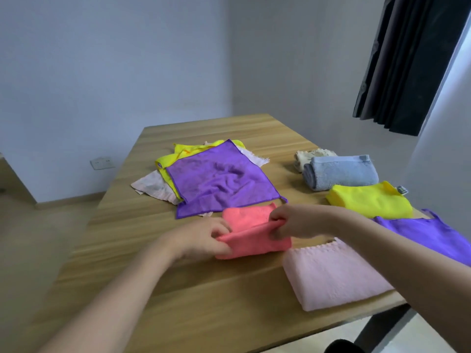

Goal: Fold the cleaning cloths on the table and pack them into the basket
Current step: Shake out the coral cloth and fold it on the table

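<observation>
Currently the person is folding a coral cloth (251, 238) at the centre of the frame, on the wooden counter (178, 301). The left hand (204, 238) is pinching the cloth's left edge, and the right hand (293, 221) is gripping its right edge with curled fingers; between them the near half is being lifted and brought over the far half, which is lying flat on the counter.

Just above it in the frame, an unfolded pile is waiting: a spread purple cloth (219, 179) is lying on top of a yellow cloth (169, 161) and a pale pink cloth (153, 186). Along the right side of the frame the folded ones are sitting in a row: a cream cloth (304, 155) farthest off, then a blue cloth (341, 171), a folded yellow cloth (369, 200), a folded purple cloth (428, 235) and, nearest, a folded pink cloth (328, 273), partly covered by the right forearm. No basket is showing in this view, so packing appears not yet begun.

The coral cloth looks light, soft and limp, probably microfibre: it is sagging between the hands and will likely hold no shape unless pressed flat. Taking it by the corners or the side edges, as the hands are doing, seems the best hold, since a grip at the middle would let the layers slump and slide apart. Its fuzzy surface should cling a little rather than slip, and nothing about it looks fragile.
</observation>
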The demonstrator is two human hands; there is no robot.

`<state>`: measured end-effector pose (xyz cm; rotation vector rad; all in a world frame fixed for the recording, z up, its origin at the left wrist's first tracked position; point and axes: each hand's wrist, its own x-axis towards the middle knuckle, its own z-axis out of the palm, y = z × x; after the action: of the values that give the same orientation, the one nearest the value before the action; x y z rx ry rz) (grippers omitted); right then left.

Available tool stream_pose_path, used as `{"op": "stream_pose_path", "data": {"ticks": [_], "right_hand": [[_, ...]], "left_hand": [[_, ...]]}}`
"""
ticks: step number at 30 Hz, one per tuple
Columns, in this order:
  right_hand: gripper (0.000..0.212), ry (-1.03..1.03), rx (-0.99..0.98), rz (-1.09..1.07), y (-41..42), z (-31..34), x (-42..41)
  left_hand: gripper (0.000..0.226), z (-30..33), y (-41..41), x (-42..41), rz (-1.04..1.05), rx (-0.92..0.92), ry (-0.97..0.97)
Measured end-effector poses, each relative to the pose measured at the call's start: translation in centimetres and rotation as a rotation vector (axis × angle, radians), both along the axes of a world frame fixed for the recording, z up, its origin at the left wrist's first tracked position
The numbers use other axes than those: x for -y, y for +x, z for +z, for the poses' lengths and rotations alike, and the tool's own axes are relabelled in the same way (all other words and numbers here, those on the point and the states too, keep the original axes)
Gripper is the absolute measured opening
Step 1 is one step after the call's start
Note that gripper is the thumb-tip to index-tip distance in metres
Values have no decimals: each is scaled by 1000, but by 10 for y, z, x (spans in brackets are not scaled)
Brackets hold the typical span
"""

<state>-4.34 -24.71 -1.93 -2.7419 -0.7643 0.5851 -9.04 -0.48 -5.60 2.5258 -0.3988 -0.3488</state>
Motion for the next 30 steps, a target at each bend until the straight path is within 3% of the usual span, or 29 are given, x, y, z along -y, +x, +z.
{"op": "stream_pose_path", "data": {"ticks": [3,7,11,14,16,22,27,30], "right_hand": [[20,159,-129,-123,17,-5,-4],[11,401,-168,-337,40,-24,-10],[16,280,168,-398,59,-54,-18],[29,282,344,-483,61,-81,-23],[30,336,424,-496,59,-90,-23],[27,369,378,-480,67,-90,-20],[20,352,332,-368,74,-84,-28],[27,215,250,-284,85,-65,-17]], "left_hand": [[25,-4,18,-2,176,-53,-190],[23,-14,40,16,445,181,-206],[8,-39,51,34,623,237,-191],[29,-56,50,42,650,461,-43],[34,-59,52,43,671,501,2],[28,-62,57,37,690,495,63],[17,-67,61,32,754,493,-99],[11,-63,62,50,806,426,-162]]}}
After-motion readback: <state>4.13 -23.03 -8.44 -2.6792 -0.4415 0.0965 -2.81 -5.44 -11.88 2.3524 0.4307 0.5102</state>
